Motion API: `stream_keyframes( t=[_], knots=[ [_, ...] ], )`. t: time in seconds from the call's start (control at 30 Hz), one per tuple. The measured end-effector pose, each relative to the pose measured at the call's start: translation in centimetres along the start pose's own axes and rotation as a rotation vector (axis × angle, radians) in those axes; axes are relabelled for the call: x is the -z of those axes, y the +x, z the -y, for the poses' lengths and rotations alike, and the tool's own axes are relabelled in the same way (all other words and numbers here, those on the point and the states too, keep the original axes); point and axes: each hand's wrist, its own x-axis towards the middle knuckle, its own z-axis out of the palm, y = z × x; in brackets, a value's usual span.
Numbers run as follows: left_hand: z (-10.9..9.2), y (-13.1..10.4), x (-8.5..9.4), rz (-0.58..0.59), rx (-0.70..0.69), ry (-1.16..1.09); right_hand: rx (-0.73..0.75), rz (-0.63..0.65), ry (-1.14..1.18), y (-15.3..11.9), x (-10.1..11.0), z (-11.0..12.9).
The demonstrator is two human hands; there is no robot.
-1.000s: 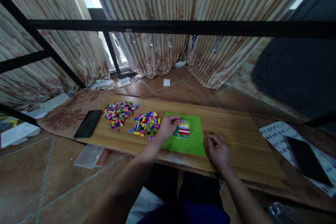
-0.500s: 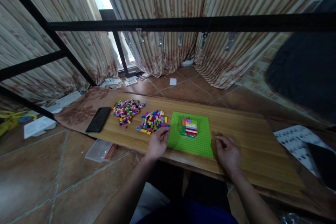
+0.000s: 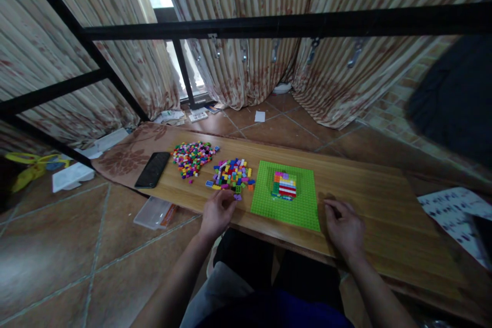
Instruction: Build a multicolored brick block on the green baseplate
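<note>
My left hand [image 3: 218,213] is at the near edge of the loose toy brick pile [image 3: 232,173], its fingers curled and the thumb close to them. A purple brick [image 3: 237,197] and a dark green one [image 3: 238,189] lie by its fingertips; whether anything is pinched I cannot make out. A green studded baseplate [image 3: 265,205] carries a small block of bricks [image 3: 286,187] in red, white, yellow, orange and green. To the right of the plate, my right hand [image 3: 345,225] rests on the wood, fingers curled against the thumb, their inside hidden.
A second heap of tiny bright bricks [image 3: 192,158] lies farther left, beside a black phone [image 3: 152,170]. The wooden table [image 3: 369,189] reaches right towards a printed sheet [image 3: 448,215]. Below the left side is a clear plastic box [image 3: 149,212]. A black metal rail [image 3: 261,29] crosses behind.
My left hand has moved left, from the baseplate's edge to the near side of the brick pile. The right hand stays beside the plate. The whole view has shifted slightly.
</note>
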Motion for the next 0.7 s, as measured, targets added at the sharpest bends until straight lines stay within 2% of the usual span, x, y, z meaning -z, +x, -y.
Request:
stream_keyframes(
  t=[0.23, 0.37, 0.57, 0.7],
  knots=[
    [-0.2, 0.8, -1.1, -0.024, -0.038, 0.132, 0.004, -0.008, -0.013, 0.0, 0.1, 0.2],
    [-0.2, 0.9, -1.4, -0.055, -0.017, 0.119, 0.012, -0.014, -0.002, 0.0, 0.2, 0.3],
    [-0.1, 0.5, -0.8, -0.091, -0.023, 0.015, -0.007, 0.003, -0.025, 0.0, 0.3, 0.5],
    [0.4, 0.9, -0.2, -0.169, 0.001, 0.002, -0.004, 0.008, -0.031, 0.0, 0.4, 0.6]
  ],
)
